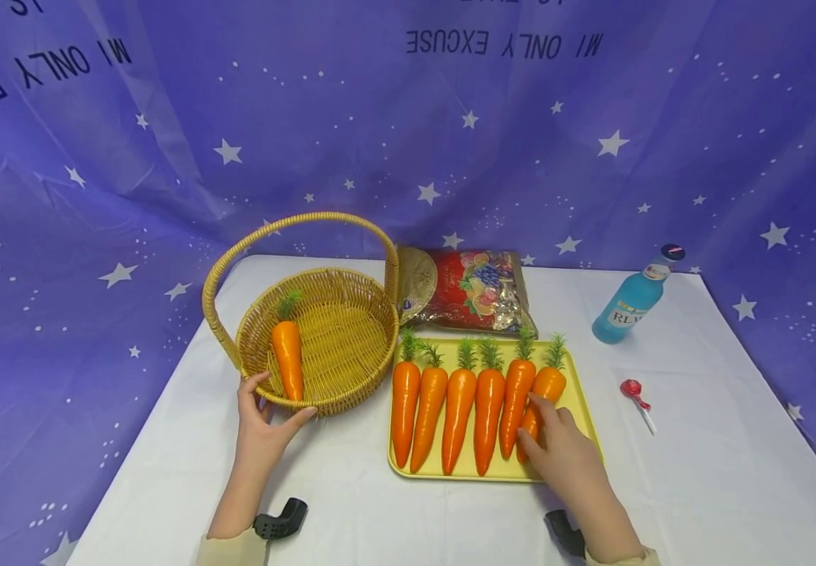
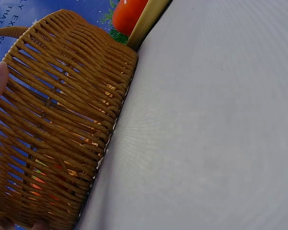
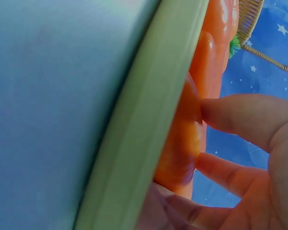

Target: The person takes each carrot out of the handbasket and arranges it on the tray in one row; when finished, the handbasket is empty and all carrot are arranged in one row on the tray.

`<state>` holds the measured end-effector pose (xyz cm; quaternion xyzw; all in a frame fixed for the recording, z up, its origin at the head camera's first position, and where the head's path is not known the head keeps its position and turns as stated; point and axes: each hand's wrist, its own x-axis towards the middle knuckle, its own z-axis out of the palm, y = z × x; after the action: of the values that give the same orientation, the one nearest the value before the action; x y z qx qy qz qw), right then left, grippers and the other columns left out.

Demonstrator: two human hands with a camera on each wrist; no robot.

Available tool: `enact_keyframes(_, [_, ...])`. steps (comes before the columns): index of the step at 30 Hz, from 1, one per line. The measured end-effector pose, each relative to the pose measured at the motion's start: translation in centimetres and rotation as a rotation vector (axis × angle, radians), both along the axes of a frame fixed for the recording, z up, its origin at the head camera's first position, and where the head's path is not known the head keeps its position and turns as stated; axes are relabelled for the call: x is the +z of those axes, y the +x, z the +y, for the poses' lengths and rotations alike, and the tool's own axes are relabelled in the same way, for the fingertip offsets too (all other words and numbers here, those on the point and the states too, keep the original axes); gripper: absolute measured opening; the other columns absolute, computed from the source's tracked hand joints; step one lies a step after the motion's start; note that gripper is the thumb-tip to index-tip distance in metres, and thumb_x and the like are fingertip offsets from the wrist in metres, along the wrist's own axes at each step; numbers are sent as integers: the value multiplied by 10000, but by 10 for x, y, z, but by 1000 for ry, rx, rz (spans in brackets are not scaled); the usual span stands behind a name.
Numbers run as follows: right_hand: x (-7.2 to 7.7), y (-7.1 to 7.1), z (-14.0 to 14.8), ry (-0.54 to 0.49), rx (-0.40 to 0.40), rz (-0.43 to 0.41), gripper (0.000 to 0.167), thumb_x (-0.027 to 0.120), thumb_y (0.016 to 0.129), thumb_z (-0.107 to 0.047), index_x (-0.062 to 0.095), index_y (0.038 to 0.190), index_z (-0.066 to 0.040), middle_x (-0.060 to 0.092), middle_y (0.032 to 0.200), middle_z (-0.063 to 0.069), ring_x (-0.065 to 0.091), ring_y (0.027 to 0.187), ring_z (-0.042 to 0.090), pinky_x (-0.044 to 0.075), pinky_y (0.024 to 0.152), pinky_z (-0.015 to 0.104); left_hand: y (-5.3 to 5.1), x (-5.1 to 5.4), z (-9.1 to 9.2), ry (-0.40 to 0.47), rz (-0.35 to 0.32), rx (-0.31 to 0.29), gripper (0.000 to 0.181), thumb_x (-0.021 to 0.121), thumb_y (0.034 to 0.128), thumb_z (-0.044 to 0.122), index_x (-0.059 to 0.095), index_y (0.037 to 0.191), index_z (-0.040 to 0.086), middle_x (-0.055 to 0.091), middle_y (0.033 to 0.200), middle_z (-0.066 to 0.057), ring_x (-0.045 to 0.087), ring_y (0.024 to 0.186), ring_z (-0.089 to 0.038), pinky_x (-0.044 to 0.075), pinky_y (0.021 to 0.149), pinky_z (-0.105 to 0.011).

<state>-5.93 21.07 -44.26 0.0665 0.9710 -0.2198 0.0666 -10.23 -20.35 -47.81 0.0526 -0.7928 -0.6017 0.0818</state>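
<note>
My left hand (image 1: pixel 261 436) holds the near left side of a wicker basket (image 1: pixel 347 334), thumb and fingers spread along its rim. One orange carrot (image 1: pixel 288 358) with a green top lies inside the basket. Several more carrots (image 1: pixel 461 417) lie side by side on a yellow tray (image 1: pixel 585 409), tops pointing away from me. At the tray's right end, my right hand (image 1: pixel 569 460) pinches the last carrot (image 1: pixel 549 384) between thumb and fingers. That carrot (image 3: pixel 180 143) still lies low by the tray's edge in the right wrist view.
Behind the tray lies a red and gold packet (image 1: pixel 472 287) with fruit printed on it. A blue bottle (image 1: pixel 630 306) stands at the back right, a red lollipop (image 1: pixel 633 389) in front of it. The basket's tall handle (image 1: pixel 323 216) arches over it. A starry purple cloth (image 1: pixel 429 157) hangs behind.
</note>
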Motion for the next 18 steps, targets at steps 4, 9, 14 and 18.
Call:
enact_keyframes(4, [1, 0, -1, 7, 8, -14, 648, 665, 889, -335, 405, 1431, -92, 515, 1042, 176, 457, 622, 214, 405, 514, 315, -1, 0, 0, -4, 7, -2, 902, 829, 765, 117, 199, 1410, 84, 74, 1531, -193, 162, 1413, -367, 225, 1137, -513])
enact_keyframes(9, [6, 0, 1, 33, 13, -19, 674, 681, 880, -354, 401, 1434, -90, 552, 1102, 205, 535, 711, 249, 543, 650, 457, -1, 1, 1, -5, 3, -2, 902, 830, 765, 123, 202, 1412, 84, 69, 1535, -191, 156, 1416, -364, 225, 1139, -510])
enact_keyframes(14, [20, -1, 3, 77, 20, 72, 595, 668, 886, -328, 464, 1376, -58, 564, 1024, 186, 544, 704, 266, 526, 624, 466, 0, 2, 1, -4, 1, -3, 901, 827, 768, 118, 199, 1414, 80, 78, 1533, -191, 160, 1413, -368, 229, 1136, -513])
enact_keyframes(18, [35, -5, 0, 61, 36, 194, 523, 670, 887, -275, 516, 1325, -34, 569, 1072, 210, 581, 805, 338, 530, 713, 523, 0, 3, 1, -2, -3, -8, 903, 825, 772, 123, 195, 1418, 81, 74, 1536, -185, 163, 1413, -373, 226, 1138, -508])
